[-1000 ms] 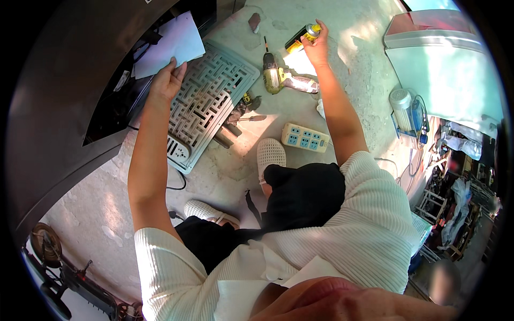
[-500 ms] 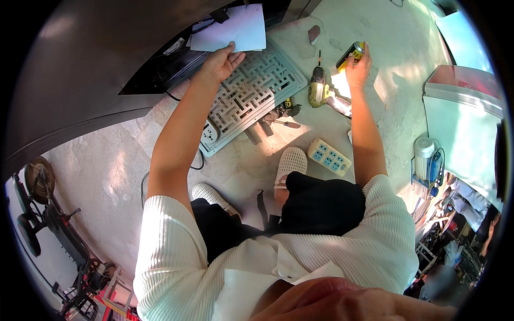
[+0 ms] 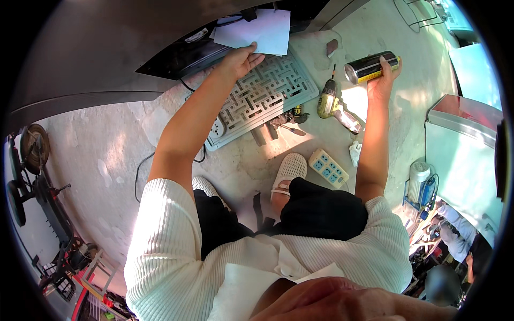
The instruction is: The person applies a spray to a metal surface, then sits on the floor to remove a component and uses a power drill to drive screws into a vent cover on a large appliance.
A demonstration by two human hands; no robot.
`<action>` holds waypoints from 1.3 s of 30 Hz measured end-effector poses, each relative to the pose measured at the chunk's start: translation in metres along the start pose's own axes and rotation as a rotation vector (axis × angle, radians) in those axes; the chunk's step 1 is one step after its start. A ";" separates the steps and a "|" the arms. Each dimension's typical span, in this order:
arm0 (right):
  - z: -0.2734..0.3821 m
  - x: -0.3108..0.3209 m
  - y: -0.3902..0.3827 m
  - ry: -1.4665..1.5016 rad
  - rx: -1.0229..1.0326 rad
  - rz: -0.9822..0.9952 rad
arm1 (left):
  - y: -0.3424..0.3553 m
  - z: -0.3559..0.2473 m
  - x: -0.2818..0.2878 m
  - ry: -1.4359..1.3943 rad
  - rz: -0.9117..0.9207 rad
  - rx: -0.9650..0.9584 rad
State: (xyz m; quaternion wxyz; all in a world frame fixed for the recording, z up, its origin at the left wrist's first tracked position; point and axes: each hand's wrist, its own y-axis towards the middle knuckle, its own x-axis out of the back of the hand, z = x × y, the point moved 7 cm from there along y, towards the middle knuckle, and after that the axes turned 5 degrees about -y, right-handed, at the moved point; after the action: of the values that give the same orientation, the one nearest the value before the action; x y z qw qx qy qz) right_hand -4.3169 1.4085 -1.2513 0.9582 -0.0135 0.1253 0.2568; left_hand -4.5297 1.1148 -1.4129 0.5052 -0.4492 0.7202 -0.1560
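Can (image 3: 368, 67): swinging flatter since prev. frame, now showing more of its length.
Axis: running approx. L–R, R end slightly higher; silver end (image 3: 350, 75) pointing L.
R hand (image 3: 383, 80): closing round can's R part, holding it nr. drill (image 3: 327, 101).
L hand (image 3: 241, 61): staying half-open, touching white sheets' (image 3: 259, 31) lower edge; can't tell if pinching.
Grate (image 3: 278, 88): lying partly under L hand.
Drill: resting on floor (image 3: 120, 139), pointing fwd.
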 end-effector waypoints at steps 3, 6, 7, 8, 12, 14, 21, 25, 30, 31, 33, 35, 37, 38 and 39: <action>0.064 -0.035 -0.025 -0.578 0.334 0.152 | 0.005 0.005 -0.010 0.003 0.057 0.024; 0.080 -0.072 -0.055 -0.408 0.235 0.257 | 0.005 0.001 -0.002 -0.011 0.048 -0.008; 0.089 -0.078 -0.064 -0.275 0.152 0.301 | 0.006 0.003 -0.004 -0.021 0.056 -0.011; 0.091 -0.085 -0.071 -0.141 0.068 0.343 | 0.007 0.005 -0.002 -0.013 0.049 0.001; 0.094 -0.101 -0.097 -0.178 0.075 0.396 | 0.007 0.007 -0.006 -0.005 0.048 0.026; 0.096 -0.111 -0.112 -0.441 0.204 0.402 | 0.007 0.010 -0.007 -0.001 0.062 0.030; 0.068 -0.165 -0.179 -0.932 0.547 0.698 | 0.023 0.019 -0.001 0.085 0.070 0.035; 0.031 -0.206 -0.171 -1.081 0.813 0.756 | 0.029 0.011 -0.001 0.139 0.053 0.016; 0.000 -0.242 -0.155 -0.682 0.312 0.519 | 0.024 0.010 -0.001 0.207 0.048 -0.002; -0.002 -0.250 -0.162 -0.844 0.561 0.530 | 0.023 0.008 0.001 0.206 0.040 -0.020; -0.027 -0.255 -0.172 -1.015 0.754 0.515 | 0.021 0.003 0.003 0.220 0.058 -0.060; -0.046 -0.261 -0.176 -0.972 0.710 0.487 | 0.019 -0.004 0.000 0.237 0.115 -0.107; -0.058 -0.267 -0.169 -1.017 0.715 0.457 | 0.020 -0.006 -0.006 0.203 0.279 -0.097; -0.063 -0.270 -0.164 -1.040 0.706 0.450 | 0.021 -0.007 -0.009 0.185 0.359 -0.089; -0.068 -0.272 -0.158 -1.064 0.696 0.443 | 0.021 -0.009 -0.012 0.176 0.415 -0.087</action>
State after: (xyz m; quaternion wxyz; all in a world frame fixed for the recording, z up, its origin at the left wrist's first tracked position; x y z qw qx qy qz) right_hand -4.4821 1.1320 -1.2560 0.7626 0.4507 -0.2886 0.3634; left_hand -4.5466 1.1337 -1.4157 0.4418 -0.2973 0.8445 -0.0561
